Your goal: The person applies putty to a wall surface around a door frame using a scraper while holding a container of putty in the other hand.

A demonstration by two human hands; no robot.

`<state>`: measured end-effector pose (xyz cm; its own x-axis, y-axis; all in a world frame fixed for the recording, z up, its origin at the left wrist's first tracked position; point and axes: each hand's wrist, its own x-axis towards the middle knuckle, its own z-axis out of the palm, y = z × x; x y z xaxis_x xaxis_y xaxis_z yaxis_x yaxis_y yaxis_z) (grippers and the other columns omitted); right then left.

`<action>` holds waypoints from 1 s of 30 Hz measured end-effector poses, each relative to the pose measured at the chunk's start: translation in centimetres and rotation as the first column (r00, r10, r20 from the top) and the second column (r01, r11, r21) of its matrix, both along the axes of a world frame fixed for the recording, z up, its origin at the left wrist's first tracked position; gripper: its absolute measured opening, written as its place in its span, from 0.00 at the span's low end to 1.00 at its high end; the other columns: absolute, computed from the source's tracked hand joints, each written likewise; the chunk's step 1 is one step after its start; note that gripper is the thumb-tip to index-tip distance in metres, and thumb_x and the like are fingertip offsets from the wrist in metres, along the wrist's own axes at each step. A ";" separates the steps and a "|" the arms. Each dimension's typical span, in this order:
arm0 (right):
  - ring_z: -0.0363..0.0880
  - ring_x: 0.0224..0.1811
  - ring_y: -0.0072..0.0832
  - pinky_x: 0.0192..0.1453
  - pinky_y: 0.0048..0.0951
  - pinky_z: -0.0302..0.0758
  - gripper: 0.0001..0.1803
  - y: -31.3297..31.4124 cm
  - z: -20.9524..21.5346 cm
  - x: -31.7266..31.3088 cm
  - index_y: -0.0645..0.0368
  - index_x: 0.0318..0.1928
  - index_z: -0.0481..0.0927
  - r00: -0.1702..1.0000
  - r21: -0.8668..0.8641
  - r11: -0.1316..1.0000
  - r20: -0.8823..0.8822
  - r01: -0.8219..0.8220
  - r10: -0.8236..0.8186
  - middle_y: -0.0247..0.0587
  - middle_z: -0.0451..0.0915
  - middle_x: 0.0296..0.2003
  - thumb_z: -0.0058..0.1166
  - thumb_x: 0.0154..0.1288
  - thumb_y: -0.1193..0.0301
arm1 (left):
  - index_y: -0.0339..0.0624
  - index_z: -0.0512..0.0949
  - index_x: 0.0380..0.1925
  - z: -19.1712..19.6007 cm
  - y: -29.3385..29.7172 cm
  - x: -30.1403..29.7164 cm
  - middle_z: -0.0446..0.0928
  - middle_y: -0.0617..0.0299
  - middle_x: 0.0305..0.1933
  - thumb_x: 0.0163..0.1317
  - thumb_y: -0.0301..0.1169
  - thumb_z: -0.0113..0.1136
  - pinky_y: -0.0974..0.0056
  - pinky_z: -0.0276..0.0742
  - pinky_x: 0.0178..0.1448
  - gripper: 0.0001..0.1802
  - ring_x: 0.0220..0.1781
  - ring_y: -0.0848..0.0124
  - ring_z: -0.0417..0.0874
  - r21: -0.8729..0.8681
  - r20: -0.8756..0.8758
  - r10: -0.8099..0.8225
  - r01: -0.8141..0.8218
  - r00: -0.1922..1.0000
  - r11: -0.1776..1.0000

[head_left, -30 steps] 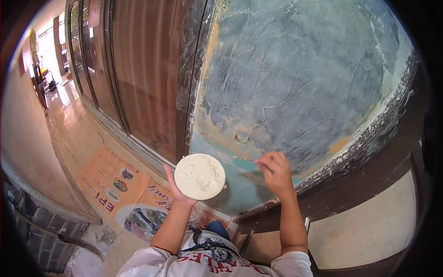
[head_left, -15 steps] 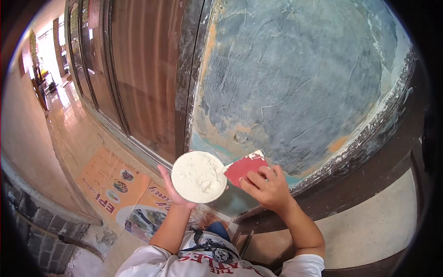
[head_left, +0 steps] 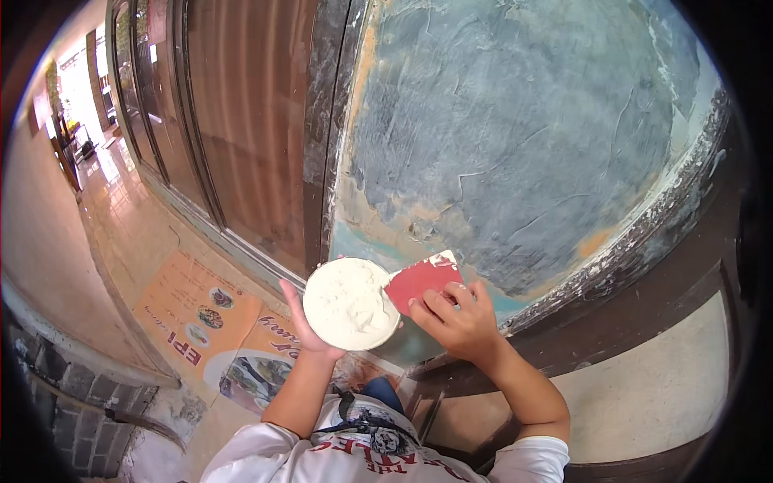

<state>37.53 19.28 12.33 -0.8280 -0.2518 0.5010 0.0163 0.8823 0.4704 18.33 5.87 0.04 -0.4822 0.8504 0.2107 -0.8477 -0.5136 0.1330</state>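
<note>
Head view, going left to right from the picture's centre: at eight o'clock a grey block wall (head_left: 84,419) is standing low, and just past eight an orange printed banner (head_left: 181,278) is lying on the floor. Between ten and eleven, a brown-framed glazed door (head_left: 250,121) is rising beside the passage. Just past seven, the left hand (head_left: 312,338) is cupping a round bowl (head_left: 364,348) from beneath, thumb spreading up its left side; the bowl is sitting at seven o'clock, brimming with cream filler (head_left: 342,294). Between four and five, a flat red scraper (head_left: 423,283) is meeting the bowl's right rim, cream smears clinging to its upper edge; whether it is dipping into the filler, I cannot tell. The right hand (head_left: 463,320) is pinching it from the lower right, fingers bent. At one to two o'clock a wall (head_left: 515,137) is showing a ridged blue-grey coat over most of its face, so much of the coating is looking done; turquoise and tan patches are showing at its eight o'clock and an orange one near its five, probably what is awaiting cover.
</note>
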 end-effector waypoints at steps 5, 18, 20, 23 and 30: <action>0.76 0.43 0.31 0.43 0.36 0.70 0.17 -0.2 -0.6 -0.2 0.44 0.50 0.86 0.997 -0.054 0.998 -0.067 0.023 -0.027 0.27 0.81 0.44 0.61 0.58 0.68 | 0.41 0.61 0.79 -0.6 -0.1 -0.4 0.68 0.47 0.78 0.66 0.82 0.31 0.34 0.68 0.76 0.60 0.76 0.45 0.71 -0.038 -0.029 0.011 -0.012 1.000 0.999; 0.79 0.40 0.37 0.40 0.40 0.75 0.15 2.7 -1.7 -0.4 0.49 0.44 0.87 0.942 -0.239 0.961 -0.268 0.140 -0.204 0.32 0.83 0.42 0.65 0.53 0.73 | 0.52 0.63 0.79 -1.5 0.9 -1.6 0.64 0.48 0.80 0.60 0.85 0.33 0.06 0.58 0.63 0.60 0.75 0.34 0.69 -0.051 -0.073 -0.018 0.015 0.997 0.999; 0.80 0.41 0.41 0.42 0.42 0.77 0.12 4.3 -2.3 0.1 0.53 0.45 0.87 0.908 -0.385 0.903 -0.279 0.192 -0.312 0.36 0.83 0.43 0.65 0.59 0.75 | 0.52 0.64 0.78 -1.4 0.7 -2.1 0.64 0.48 0.80 0.60 0.85 0.34 0.06 0.58 0.63 0.60 0.75 0.34 0.70 -0.004 -0.071 -0.027 0.026 0.997 1.000; 0.80 0.42 0.45 0.44 0.44 0.77 0.07 8.0 -5.2 1.3 0.56 0.45 0.86 0.879 -0.580 0.775 -0.200 0.250 -0.433 0.38 0.83 0.42 0.63 0.67 0.72 | 0.51 0.64 0.78 -0.7 0.6 -2.3 0.66 0.49 0.79 0.61 0.85 0.34 0.06 0.59 0.63 0.59 0.74 0.34 0.71 0.101 -0.059 -0.055 0.061 0.997 0.993; 0.80 0.45 0.49 0.47 0.49 0.78 0.07 11.8 -11.2 1.3 0.56 0.44 0.84 0.850 -0.666 0.652 -0.052 0.362 -0.525 0.41 0.83 0.42 0.60 0.72 0.67 | 0.50 0.65 0.77 -0.9 0.8 -3.0 0.66 0.51 0.79 0.62 0.84 0.33 0.05 0.60 0.61 0.59 0.73 0.35 0.71 -0.029 -0.042 0.024 -0.025 0.999 0.999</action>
